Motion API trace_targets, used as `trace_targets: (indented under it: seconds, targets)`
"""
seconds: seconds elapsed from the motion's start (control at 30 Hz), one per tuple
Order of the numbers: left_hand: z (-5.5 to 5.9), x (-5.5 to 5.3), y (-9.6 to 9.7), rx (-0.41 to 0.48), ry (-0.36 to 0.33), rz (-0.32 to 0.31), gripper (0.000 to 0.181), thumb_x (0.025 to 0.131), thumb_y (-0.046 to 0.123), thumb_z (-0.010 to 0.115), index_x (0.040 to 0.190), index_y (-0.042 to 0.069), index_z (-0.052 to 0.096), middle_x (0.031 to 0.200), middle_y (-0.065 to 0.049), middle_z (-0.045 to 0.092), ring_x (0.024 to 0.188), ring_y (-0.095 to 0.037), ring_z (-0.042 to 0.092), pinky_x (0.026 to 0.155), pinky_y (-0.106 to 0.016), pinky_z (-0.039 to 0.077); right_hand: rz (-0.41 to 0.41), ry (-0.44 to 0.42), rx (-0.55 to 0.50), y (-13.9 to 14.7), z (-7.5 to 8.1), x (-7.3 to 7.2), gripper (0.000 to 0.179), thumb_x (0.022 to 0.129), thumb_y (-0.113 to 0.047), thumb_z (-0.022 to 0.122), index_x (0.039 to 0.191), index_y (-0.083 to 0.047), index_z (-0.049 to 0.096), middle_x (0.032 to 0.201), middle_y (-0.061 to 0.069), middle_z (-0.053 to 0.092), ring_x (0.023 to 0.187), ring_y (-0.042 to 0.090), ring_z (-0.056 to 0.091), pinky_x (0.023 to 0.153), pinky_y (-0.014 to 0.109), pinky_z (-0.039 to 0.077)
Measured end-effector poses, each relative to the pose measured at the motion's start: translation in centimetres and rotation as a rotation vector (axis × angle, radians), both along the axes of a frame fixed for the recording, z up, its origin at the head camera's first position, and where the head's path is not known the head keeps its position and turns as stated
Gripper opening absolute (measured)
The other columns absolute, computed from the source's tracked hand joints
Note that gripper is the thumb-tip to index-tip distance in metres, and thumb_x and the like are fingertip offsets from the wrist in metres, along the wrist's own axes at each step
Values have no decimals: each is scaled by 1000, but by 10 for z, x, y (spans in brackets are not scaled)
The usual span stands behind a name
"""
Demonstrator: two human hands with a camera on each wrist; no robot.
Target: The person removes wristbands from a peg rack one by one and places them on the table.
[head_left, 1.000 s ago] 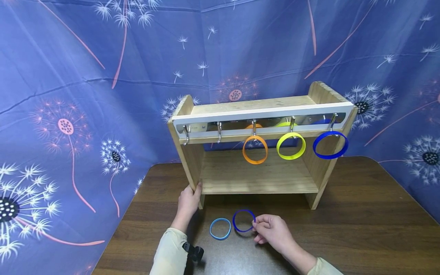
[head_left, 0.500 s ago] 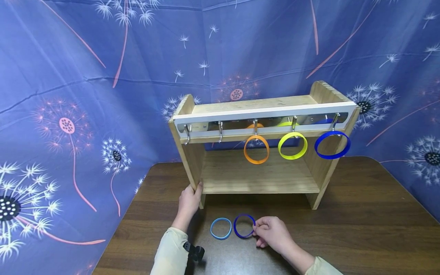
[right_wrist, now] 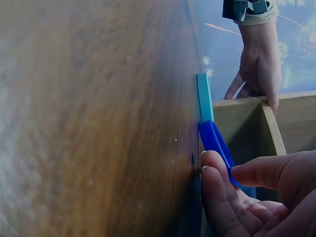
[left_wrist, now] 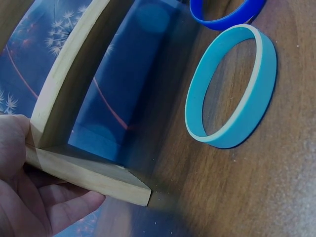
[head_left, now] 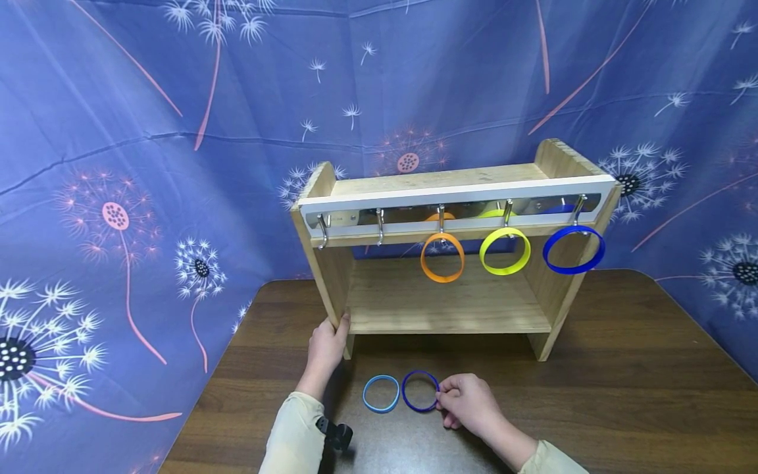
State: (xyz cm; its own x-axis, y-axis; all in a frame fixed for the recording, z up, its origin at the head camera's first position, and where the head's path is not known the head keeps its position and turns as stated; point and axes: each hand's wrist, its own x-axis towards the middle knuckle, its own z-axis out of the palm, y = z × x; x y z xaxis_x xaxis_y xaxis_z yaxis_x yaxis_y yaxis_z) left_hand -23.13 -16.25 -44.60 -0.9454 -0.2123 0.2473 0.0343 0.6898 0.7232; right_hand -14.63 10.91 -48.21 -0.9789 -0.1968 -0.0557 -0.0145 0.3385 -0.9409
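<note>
My left hand (head_left: 326, 342) grips the left side panel of a small wooden shelf (head_left: 444, 296) near its foot, thumb in front. With thumb and fingertips, my right hand (head_left: 470, 401) pinches the right edge of a dark blue silicone wristband (head_left: 420, 411), low over the table in front of the shelf. Just left of it a light blue wristband (left_wrist: 264, 74) lies on the table; in the right wrist view the dark blue band (right_wrist: 215, 140) overlaps its end. Orange (head_left: 443, 279), yellow (head_left: 503, 270) and blue (head_left: 574, 270) wristbands hang from hooks along the shelf's front.
Two bare metal hooks, the far left one (head_left: 322, 234) and its neighbour (head_left: 379, 229), are on the white-framed rail (head_left: 450, 193). The shelf stands on a brown wooden table (head_left: 639, 382). Behind it hangs a blue dandelion-print cloth (head_left: 237, 85).
The dark blue wristband has come down slightly toward the table and nearer to me, with my right hand still pinching it. My left hand stays on the shelf.
</note>
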Motion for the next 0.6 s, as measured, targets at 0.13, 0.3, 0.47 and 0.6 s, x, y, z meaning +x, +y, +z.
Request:
trace_targets:
  seconds: [0.13,0.3,0.47,0.6]
  targets:
    - [0,0,0,-3,3,1,36,98,38,53,75,11,58,69,-10,60,69,-34,61,65,-51,46,-18,24,44,0,0,0,4,85,1,66,87,5,65,68,7,69,45,18,62,44,31,51]
    - [-1,-1,0,-4,3,2,36,98,38,53,76,10,60,71,-11,61,69,-34,61,66,-52,46,-25,45,79,1,0,1,4,84,0,68,87,3,66,66,5,68,45,18,61,43,30,50]
    - [-2,-1,-1,1,7,-2,35,98,38,53,79,10,62,72,-11,62,68,-33,60,65,-51,46,-13,49,85,3,1,3,7,84,-1,68,88,4,66,67,5,68,46,19,62,44,30,50]
    - [-2,-1,-1,2,12,-5,34,98,37,53,81,9,63,73,-12,63,70,-34,60,65,-51,46,1,55,76,6,2,3,9,84,-2,69,90,4,67,68,6,69,46,19,61,44,30,50]
